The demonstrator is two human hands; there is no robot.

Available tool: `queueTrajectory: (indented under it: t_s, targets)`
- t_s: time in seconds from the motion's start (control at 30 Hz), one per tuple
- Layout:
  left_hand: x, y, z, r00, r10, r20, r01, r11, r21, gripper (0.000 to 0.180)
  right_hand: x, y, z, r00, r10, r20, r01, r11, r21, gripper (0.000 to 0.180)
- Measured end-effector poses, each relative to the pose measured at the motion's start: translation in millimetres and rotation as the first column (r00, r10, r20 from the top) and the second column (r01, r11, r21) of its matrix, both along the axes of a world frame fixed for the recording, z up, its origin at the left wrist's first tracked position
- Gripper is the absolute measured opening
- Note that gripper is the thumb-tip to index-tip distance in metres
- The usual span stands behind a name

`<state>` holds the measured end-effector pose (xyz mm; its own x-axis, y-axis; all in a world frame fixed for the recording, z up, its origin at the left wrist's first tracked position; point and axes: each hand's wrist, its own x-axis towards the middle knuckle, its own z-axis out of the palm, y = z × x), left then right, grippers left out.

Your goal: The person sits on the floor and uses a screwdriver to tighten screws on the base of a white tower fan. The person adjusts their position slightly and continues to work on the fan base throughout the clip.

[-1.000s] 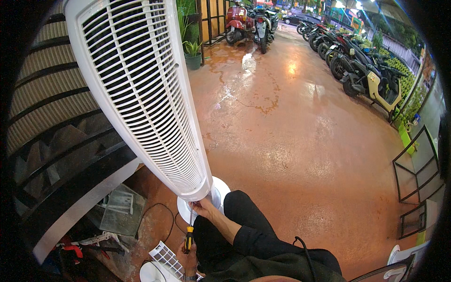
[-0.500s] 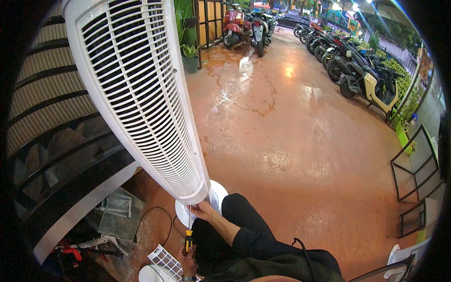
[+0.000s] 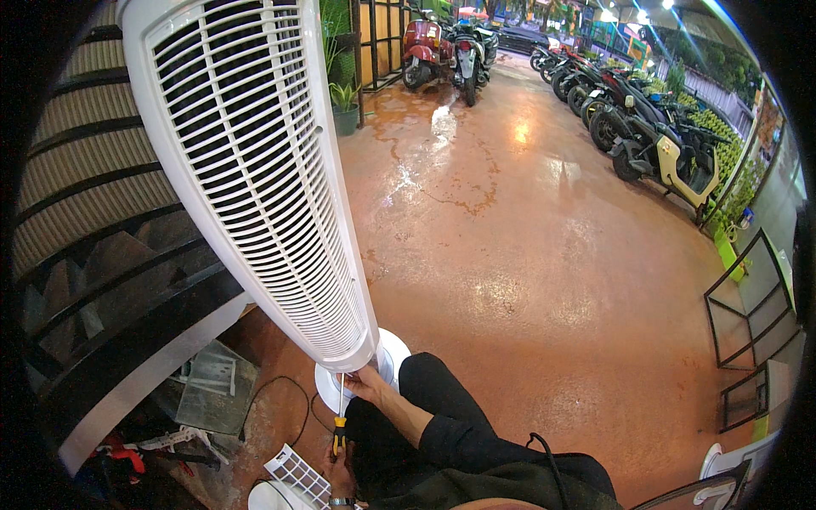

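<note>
A tall white tower fan with a slatted grille leans across the left of the view, its foot in a round white base. My left hand, with a wristwatch, is closed round the yellow-and-black handle of a screwdriver. The metal shaft points up to the fan's lower end, where its tip is hidden. My right hand is at that lower end beside the shaft, fingers bent in; what they grip is hidden. A white grid panel lies next to my left hand.
A dark cable curls over the floor left of the base. A glass-like box and red and white parts lie at lower left. Motorcycles line the far right; black metal frames stand at the right edge.
The view has shifted slightly. Both hands and the screwdriver keep nearly the same place at the fan's lower end.
</note>
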<state>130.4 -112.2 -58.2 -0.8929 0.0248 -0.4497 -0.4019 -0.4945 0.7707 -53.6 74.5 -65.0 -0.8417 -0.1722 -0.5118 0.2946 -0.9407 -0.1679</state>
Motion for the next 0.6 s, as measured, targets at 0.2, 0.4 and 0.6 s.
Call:
queueTrajectory:
  t_s: [0.2,0.4,0.6]
  targets:
    - [3.5,-14.5,-18.3,0.995,0.011,0.096,-0.019,0.997,0.080,0.026,5.0,-13.5,13.2,1.000,-0.022,-0.017,0.022,1.000,-0.003,0.025]
    - [-0.8,-7.8,7.6,0.995,-0.070,-0.068,0.049,0.959,-0.279,0.032,0.3,-8.2,6.2,1.000,0.002,0.030,0.000,0.998,-0.057,0.032]
    - [1.3,-3.9,38.6,0.995,-0.077,-0.056,0.056,0.951,-0.303,0.024,4.7,-11.5,14.4,1.000,0.004,-0.012,-0.003,0.997,0.080,0.025]
